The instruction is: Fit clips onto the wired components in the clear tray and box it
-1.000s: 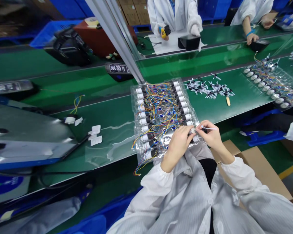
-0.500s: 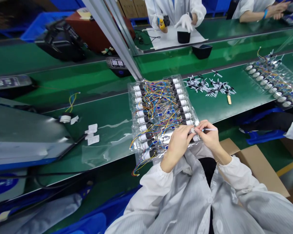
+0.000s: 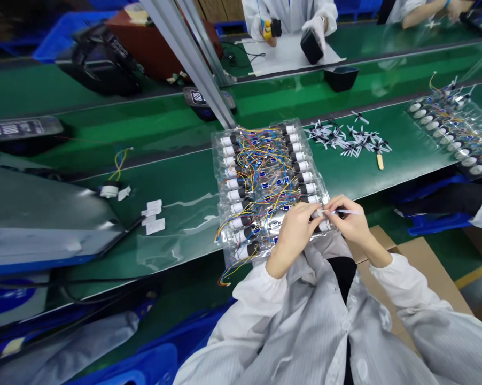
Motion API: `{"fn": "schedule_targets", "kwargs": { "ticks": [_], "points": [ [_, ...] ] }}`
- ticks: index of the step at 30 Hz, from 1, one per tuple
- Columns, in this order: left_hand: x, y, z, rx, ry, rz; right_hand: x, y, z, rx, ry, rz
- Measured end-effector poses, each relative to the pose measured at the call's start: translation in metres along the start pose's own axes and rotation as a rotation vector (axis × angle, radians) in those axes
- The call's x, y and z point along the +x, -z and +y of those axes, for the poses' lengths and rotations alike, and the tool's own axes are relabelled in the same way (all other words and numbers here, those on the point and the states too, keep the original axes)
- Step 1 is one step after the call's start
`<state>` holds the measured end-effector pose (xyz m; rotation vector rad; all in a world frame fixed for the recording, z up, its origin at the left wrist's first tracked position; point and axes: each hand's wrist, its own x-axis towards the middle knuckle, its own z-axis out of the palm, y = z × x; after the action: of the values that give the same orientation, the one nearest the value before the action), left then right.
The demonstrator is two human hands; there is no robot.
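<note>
A clear plastic tray [image 3: 220, 200] holds two columns of black-and-white cylindrical parts, with tangled coloured wires between them. Over its near right corner, my left hand [image 3: 299, 224] is closed with thumb and fingertips on a white cylindrical part [image 3: 318, 213], mostly hidden by the fingers. Touching the same spot, my right hand [image 3: 348, 220] pinches a small piece with a thin white blade [image 3: 348, 212] that sticks out to the right. The fingertips of both hands nearly meet. Beyond the tray's right side lies a pile of small black pieces with white blades [image 3: 359, 141].
A cream-coloured piece [image 3: 380, 161] lies by the pile. Another filled tray [image 3: 461, 133] sits far right. A metal post [image 3: 193, 59] rises behind my tray. Across the line, a co-worker's gloved hand [image 3: 319, 29] holds a black housing [image 3: 311, 46]. Cardboard [image 3: 429, 267] is below right.
My hands stay at the tray's near right corner, fingers slightly shifted. The view has shifted a little. Across the line, the co-worker has lifted and tilted the black housing.
</note>
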<state>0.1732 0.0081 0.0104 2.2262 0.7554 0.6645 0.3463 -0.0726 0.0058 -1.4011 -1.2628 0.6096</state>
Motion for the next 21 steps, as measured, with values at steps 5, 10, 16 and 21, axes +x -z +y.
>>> {"fn": "schedule_targets", "kwargs": {
  "ticks": [5,10,16,21],
  "points": [
    [-0.001,0.0,0.001,0.014,-0.016,-0.011,0.003,0.003,0.002,-0.026,0.04,-0.025],
    [-0.002,-0.001,-0.001,0.018,0.003,-0.016,0.004,-0.002,0.005,-0.024,0.016,-0.032],
    [0.0,0.0,-0.001,-0.003,0.012,-0.007,0.005,0.0,0.01,-0.002,0.031,-0.026],
    [0.001,-0.001,-0.002,-0.005,0.012,-0.011,0.006,0.006,0.003,-0.052,0.066,-0.094]
  ]
}}
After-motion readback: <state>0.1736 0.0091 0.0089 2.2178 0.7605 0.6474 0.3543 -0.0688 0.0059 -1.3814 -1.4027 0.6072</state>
